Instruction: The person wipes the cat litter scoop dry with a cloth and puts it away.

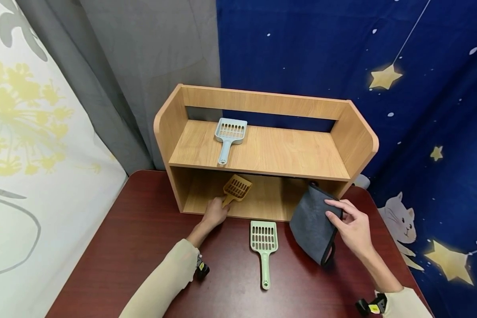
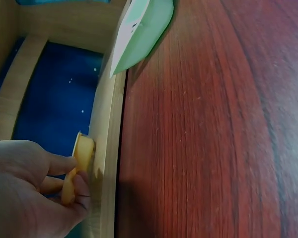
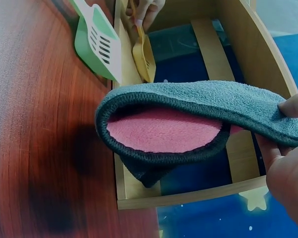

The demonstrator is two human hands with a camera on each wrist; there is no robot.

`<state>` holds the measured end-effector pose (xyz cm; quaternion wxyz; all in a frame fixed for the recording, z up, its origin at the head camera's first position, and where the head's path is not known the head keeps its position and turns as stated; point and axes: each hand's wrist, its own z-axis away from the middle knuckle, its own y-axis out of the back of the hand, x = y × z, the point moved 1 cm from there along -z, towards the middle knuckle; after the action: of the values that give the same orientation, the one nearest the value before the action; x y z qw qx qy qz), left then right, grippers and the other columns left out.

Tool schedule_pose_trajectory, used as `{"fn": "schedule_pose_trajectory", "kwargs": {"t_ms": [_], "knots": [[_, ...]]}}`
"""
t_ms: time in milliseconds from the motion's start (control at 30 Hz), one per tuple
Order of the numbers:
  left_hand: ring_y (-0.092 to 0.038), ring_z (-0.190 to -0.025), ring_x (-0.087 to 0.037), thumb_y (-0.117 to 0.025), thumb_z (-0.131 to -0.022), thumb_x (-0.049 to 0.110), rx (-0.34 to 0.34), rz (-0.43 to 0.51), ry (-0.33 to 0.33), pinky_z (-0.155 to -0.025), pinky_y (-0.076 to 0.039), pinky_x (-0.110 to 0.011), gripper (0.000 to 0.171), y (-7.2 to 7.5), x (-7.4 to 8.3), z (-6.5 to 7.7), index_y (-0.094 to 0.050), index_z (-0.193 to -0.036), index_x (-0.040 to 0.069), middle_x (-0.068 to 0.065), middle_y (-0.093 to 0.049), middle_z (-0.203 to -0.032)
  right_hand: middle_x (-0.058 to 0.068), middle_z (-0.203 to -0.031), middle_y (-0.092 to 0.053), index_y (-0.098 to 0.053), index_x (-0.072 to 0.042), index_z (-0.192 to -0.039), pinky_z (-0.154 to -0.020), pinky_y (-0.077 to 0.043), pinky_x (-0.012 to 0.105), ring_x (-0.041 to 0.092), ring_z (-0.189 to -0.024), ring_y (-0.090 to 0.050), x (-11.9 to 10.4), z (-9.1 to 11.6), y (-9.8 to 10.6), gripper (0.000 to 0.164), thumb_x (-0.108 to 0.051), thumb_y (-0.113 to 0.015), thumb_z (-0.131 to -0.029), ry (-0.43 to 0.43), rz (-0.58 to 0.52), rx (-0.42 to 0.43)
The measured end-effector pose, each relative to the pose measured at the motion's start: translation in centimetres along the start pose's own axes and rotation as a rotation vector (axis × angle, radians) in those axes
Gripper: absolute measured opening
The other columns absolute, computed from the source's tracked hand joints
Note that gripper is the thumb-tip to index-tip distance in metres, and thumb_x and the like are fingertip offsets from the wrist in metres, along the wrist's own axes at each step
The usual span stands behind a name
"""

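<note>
Pinching the handle of the yellow scoop (image 1: pixel 235 193) between thumb and fingers, my left hand (image 1: pixel 216 213) reaches to the lower compartment of the wooden shelf (image 1: pixel 290 152). The scoop's slotted head lies inside, left of centre; whether it bears fully on the board I cannot tell. My right hand (image 1: pixel 354 226) grips the edge of a folded grey cloth (image 1: pixel 314 225), pink on its inner face, before the compartment's right end. Between my hands, the green scoop (image 1: pixel 264 253) lies on the reddish-brown table (image 1: pixel 143 260); the blue scoop (image 1: pixel 229 141) rests unheld on the upper board. I judge the work partway: blue settled, yellow inside but not yet released, cloth in hand, green untouched. Behind hang a grey curtain (image 1: pixel 151 57) and a star-printed blue curtain (image 1: pixel 286 48).
</note>
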<state>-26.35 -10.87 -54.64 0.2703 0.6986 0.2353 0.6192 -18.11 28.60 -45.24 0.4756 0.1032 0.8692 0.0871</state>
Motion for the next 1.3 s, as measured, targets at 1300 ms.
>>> {"fn": "schedule_pose_trajectory", "kwargs": {"t_ms": [1300], "knots": [[-0.066, -0.114, -0.051, -0.068, -0.098, 0.018, 0.181, -0.041, -0.159, -0.097, -0.053, -0.058, 0.047, -2.1, 0.3, -0.3, -0.065, -0.132, -0.015, -0.032, -0.070, -0.125, 0.006, -0.102, -0.065, -0.072, 0.014, -0.120, -0.071, -0.055, 0.014, 0.003, -0.080, -0.066, -0.1, 0.6, -0.1, 0.032, 0.020, -0.072, -0.088, -0.034, 0.000, 0.009]]}}
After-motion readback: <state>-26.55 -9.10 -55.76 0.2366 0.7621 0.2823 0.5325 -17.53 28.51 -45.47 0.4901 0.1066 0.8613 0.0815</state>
